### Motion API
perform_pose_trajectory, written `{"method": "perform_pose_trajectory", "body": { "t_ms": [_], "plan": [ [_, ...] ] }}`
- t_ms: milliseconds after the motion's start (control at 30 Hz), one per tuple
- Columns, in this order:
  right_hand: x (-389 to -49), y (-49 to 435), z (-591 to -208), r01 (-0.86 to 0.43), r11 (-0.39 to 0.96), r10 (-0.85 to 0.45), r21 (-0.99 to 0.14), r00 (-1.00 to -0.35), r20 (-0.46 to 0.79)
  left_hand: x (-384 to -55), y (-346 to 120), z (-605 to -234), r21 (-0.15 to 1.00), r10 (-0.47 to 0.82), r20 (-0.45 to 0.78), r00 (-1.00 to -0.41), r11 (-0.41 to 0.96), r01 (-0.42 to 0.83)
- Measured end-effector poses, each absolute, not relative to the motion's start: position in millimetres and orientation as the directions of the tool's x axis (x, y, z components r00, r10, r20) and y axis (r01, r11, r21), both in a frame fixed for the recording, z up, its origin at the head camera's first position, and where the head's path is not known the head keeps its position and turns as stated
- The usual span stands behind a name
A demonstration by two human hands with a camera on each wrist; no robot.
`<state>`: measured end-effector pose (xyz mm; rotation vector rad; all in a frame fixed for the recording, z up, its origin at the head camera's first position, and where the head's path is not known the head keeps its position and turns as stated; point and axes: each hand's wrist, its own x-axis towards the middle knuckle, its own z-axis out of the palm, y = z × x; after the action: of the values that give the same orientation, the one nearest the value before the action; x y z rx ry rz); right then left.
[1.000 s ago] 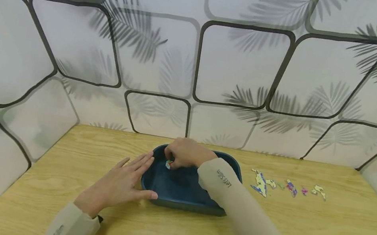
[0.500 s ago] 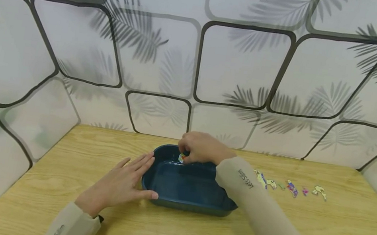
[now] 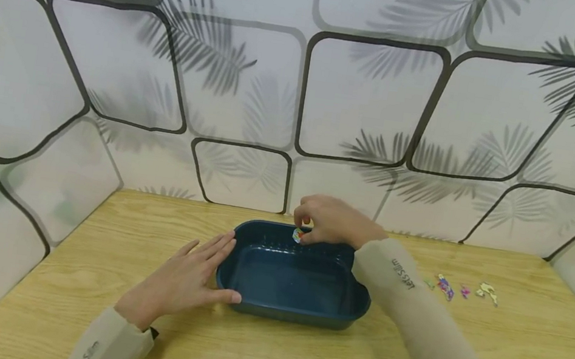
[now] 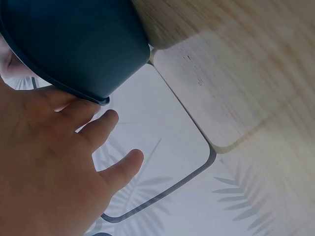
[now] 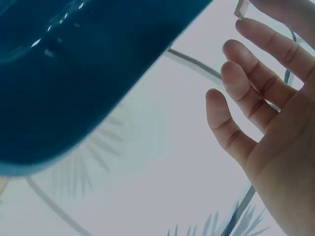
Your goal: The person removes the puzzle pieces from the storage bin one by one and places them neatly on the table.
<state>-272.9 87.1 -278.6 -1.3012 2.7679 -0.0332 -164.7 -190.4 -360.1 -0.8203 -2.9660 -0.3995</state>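
A dark blue rectangular basin [image 3: 290, 315] with rounded corners stands on the table, its visible floor bare. My left hand [image 3: 181, 282] rests with straight, spread fingers at its left rim, and the left wrist view has fingertips along the outer edge of the basin wall [image 4: 74, 49]. Above the far rim, my right hand [image 3: 333, 221] pinches a small flat colourful cutout [image 3: 298, 235] with white, red and blue on it between thumb and forefinger. In the right wrist view only an end of the cutout [image 5: 241, 9] shows; the other fingers are loosely bent.
Right of the basin, several flat colourful cutouts lie in a row, among them a purple-blue one [image 3: 445, 287], a pink one [image 3: 464, 291] and a yellowish one [image 3: 487, 292]. My right sleeve [image 3: 414, 301] hides part of the row. A leaf-patterned wall [image 3: 351, 121] stands behind the table [image 3: 251, 358].
My right hand has lifted the cutout from the inside left of the basin, moving right and back to the far rim. My left hand has stayed in place.
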Motion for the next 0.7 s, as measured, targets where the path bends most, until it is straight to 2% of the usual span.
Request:
{"method": "perform_pose_trajectory", "body": {
  "t_ms": [467, 700],
  "plan": [
    [-275, 122, -281, -0.753, 0.652, -0.755, -0.095, -0.655, 0.008, -165, -191, -361, 0.237, 0.502, 0.098, -0.859, 0.827, 0.51],
    [-275, 143, -283, -0.768, 0.633, -0.769, -0.099, -0.638, 0.032, -165, -191, -360, 0.245, 0.505, 0.104, -0.857, 0.822, 0.514]
  ]
}}
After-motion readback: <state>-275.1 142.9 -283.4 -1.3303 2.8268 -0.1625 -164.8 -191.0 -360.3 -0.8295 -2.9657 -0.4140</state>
